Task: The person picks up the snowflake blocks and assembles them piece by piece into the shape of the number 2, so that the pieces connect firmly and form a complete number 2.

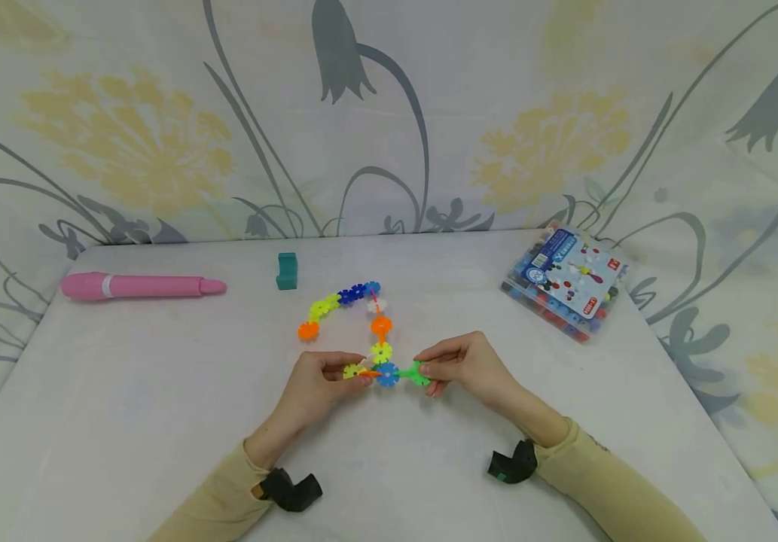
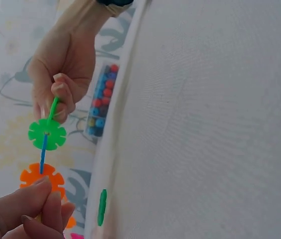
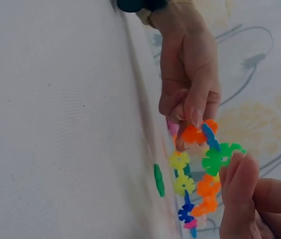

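A chain of slotted, snowflake-shaped plastic discs hangs together between the two hands and curves away over the table. My left hand [image 1: 321,384] pinches an orange disc [image 2: 33,175] at the chain's near end, thumb against fingers. A blue disc [image 1: 387,374], edge-on in the left wrist view, links it to a green disc [image 2: 47,134]. On the other side, my right hand [image 1: 470,369] grips the green end with thumb and fingers. Behind the hands the chain runs through an orange disc [image 1: 381,325], dark blue discs [image 1: 351,294] and yellow discs [image 1: 324,306] to another orange disc [image 1: 308,331].
At the back right lies a clear plastic case [image 1: 565,282] with a printed label and colourful pieces inside. A pink stick-shaped object [image 1: 151,286] lies back left, and a teal block [image 1: 287,271] stands behind the chain. The wrist views show a separate green piece [image 3: 159,180] edge-on.
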Motion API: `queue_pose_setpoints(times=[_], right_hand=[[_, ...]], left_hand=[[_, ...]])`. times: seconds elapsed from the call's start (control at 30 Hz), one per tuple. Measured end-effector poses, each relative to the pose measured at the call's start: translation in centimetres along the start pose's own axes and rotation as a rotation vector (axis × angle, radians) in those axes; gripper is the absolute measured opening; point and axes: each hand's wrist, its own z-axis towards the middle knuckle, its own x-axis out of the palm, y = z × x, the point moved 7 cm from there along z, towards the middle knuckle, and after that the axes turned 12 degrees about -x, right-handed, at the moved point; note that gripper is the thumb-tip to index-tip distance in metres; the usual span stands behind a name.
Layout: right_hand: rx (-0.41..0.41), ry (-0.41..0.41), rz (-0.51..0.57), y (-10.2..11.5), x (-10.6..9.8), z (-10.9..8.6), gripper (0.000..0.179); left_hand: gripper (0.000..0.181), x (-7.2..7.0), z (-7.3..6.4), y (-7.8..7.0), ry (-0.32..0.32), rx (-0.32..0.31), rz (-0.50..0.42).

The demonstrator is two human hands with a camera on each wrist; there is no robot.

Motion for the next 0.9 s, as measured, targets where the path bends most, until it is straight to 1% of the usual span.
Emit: queue_pose_setpoints(times=[0.1,0.2,0.27,0.33,0.4,0.47,0.57,0.63,0.8,0.9], right_hand=[[0.014,0.018,-0.003,-0.1,0.1,0.1,0.024],[0.028,0.064,-0.026,-0.3,0.3,0.3,0.023],[0.025,0.096,-0.072,-0.4,0.3,0.5,0.022],[0.006,0.114,-0.148,-0.4,0.1,0.7,0.022],[-0.015,0.103,-0.210,-0.4,-0.3,1.0,0.023],[-0.028,0.073,-0.253,-0.5,-0.7,1.3,0.023],[-0.048,0.038,-0.265,-0.9,-0.9,2.1,0.021],[-0.073,0.046,-0.277,-1.2,-0.7,2.8,0.021],[-0.131,0.111,-0.323,-1.8,0.8,4.8,0.024],[-0.145,0.125,-0.351,-1.9,1.4,5.6,0.027]], left_hand=[[0.032,-0.1,0.0,0.1,0.000,-0.007,0.013],[0.031,-0.4,0.1,0.1,0.005,-0.004,0.022],[0.032,-0.7,0.2,0.1,0.016,0.003,0.019],[0.032,-0.9,0.4,0.1,0.029,0.011,0.011],[0.033,-1.1,0.5,-0.1,0.041,0.017,0.004],[0.032,-1.3,0.6,-0.1,0.041,0.019,0.005],[0.032,-1.6,0.8,-0.2,0.049,0.028,-0.002],[0.033,-1.8,0.9,-0.1,0.056,0.030,-0.008],[0.034,-2.3,1.0,0.0,0.073,0.025,-0.017],[0.034,-2.5,1.0,-0.1,0.078,0.018,-0.020]])
